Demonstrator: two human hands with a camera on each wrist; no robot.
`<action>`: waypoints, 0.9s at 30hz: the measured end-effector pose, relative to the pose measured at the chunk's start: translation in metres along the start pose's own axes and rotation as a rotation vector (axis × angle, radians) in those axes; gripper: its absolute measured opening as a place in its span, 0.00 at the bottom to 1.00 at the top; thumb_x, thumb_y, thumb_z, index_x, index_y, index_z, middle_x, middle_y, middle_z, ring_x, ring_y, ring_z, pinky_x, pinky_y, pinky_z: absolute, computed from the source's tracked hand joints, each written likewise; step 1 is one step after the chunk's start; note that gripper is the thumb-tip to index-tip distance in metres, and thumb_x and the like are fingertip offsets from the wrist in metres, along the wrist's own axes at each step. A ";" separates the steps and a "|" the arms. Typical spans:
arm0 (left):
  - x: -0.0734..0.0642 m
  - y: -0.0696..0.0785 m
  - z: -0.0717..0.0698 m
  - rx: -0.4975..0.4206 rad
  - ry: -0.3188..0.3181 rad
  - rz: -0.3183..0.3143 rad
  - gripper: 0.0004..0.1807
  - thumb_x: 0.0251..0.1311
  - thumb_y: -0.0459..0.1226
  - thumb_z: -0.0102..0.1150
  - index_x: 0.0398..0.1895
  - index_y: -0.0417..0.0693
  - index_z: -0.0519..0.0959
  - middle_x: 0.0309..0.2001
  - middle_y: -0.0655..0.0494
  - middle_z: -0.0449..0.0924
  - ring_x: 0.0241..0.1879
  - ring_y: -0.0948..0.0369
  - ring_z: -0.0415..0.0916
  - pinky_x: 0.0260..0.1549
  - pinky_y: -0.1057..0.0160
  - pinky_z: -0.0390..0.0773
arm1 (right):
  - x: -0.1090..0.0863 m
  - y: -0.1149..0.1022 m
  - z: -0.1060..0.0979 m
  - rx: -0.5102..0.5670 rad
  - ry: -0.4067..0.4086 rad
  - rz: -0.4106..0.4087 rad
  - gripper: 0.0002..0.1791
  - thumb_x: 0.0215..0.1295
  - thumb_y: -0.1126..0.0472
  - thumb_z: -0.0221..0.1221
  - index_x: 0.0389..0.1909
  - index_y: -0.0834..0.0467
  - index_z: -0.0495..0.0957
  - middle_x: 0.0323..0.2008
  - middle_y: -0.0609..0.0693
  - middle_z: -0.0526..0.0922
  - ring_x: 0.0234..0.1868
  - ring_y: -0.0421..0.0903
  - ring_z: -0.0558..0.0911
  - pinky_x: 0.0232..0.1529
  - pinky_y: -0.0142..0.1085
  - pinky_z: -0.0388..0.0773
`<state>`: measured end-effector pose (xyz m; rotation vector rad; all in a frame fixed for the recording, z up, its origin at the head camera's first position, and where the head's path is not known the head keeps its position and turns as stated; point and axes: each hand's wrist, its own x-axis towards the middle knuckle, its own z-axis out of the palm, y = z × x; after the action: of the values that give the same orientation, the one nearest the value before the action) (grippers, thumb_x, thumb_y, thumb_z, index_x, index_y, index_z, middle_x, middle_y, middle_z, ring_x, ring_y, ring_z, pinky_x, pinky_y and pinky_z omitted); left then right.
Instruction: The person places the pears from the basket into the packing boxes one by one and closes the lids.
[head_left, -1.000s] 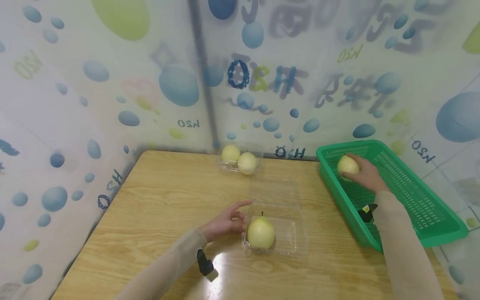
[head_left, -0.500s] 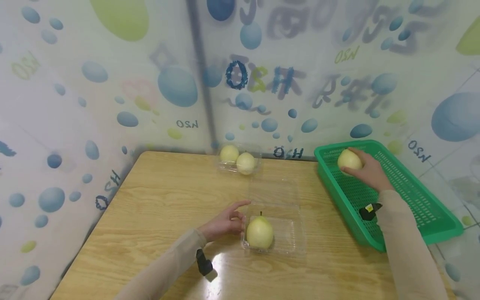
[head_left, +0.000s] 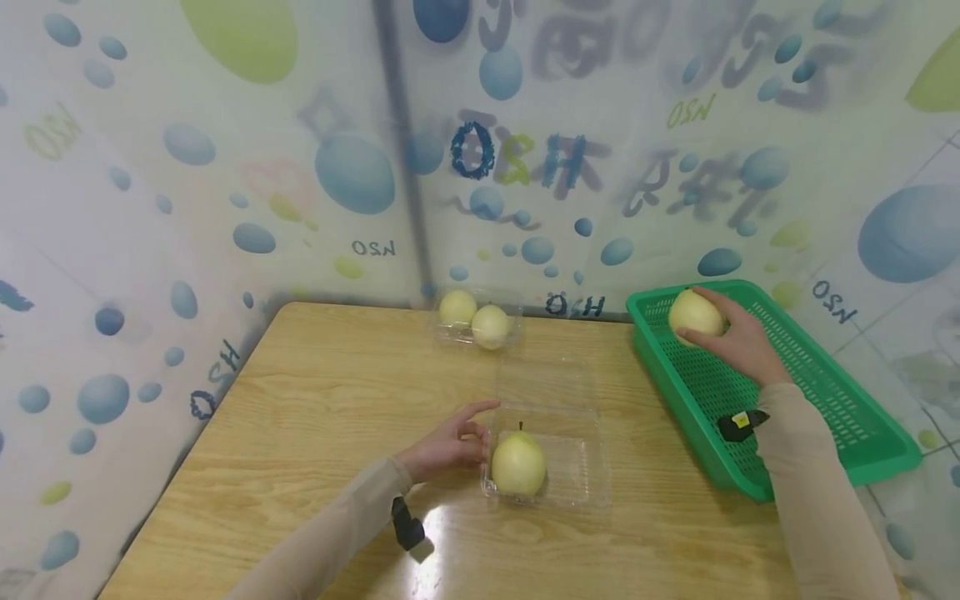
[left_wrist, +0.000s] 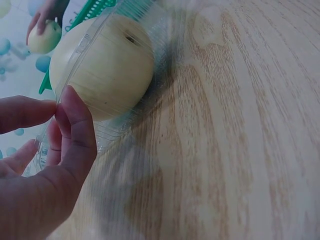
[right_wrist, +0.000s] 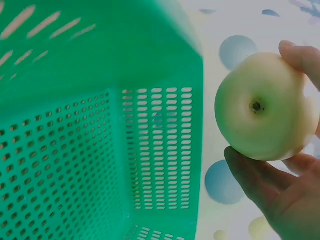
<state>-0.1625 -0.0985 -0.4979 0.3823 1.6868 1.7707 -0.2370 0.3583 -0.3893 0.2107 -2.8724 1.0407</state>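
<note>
In my right hand point(head_left: 738, 340) a pale yellow pear point(head_left: 695, 317) is gripped between thumb and fingers, raised over the far end of the green plastic basket point(head_left: 720, 479). The right wrist view shows the same pear point(right_wrist: 262, 107) from its blossom end, beside the basket wall. My left hand point(head_left: 448, 446) pinches the left rim of an open clear plastic clamshell box point(head_left: 581, 467) between thumb and finger. A second pear point(head_left: 519, 463), stem up, sits in the left part of that box; its right part holds nothing. The box's lid point(head_left: 547, 383) lies folded back, away from me.
Toward the back of the wooden table point(head_left: 337, 375), by the wall, another clear box point(head_left: 444, 332) holds two pears point(head_left: 491, 326). The basket stands on the right, its long side angled. A patterned curtain-like wall point(head_left: 300, 208) borders the table behind and left.
My right hand has lifted the pear from inside the basket up to the height of its far rim. The left hand keeps its pinch on the box.
</note>
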 end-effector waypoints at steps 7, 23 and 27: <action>0.001 0.000 0.000 -0.009 0.004 -0.009 0.44 0.56 0.24 0.56 0.75 0.50 0.52 0.47 0.38 0.65 0.36 0.58 0.74 0.41 0.58 0.81 | -0.002 -0.014 0.002 0.037 0.026 -0.029 0.43 0.61 0.46 0.65 0.74 0.48 0.56 0.70 0.64 0.58 0.61 0.69 0.65 0.41 0.65 0.72; 0.000 0.001 0.000 -0.002 0.000 -0.003 0.43 0.57 0.24 0.54 0.76 0.50 0.51 0.46 0.40 0.65 0.37 0.58 0.73 0.42 0.58 0.81 | -0.011 -0.039 0.016 0.124 0.005 -0.044 0.41 0.61 0.49 0.65 0.74 0.43 0.58 0.70 0.61 0.58 0.55 0.66 0.70 0.36 0.53 0.76; 0.000 0.000 0.000 -0.005 0.002 -0.001 0.43 0.57 0.24 0.55 0.76 0.50 0.51 0.45 0.41 0.66 0.36 0.58 0.73 0.41 0.58 0.81 | -0.013 -0.040 0.022 0.146 0.006 -0.047 0.41 0.61 0.49 0.65 0.73 0.44 0.59 0.69 0.62 0.60 0.54 0.66 0.71 0.35 0.50 0.78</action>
<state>-0.1624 -0.0985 -0.4981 0.3779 1.6834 1.7743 -0.2184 0.3151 -0.3819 0.2822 -2.7730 1.2400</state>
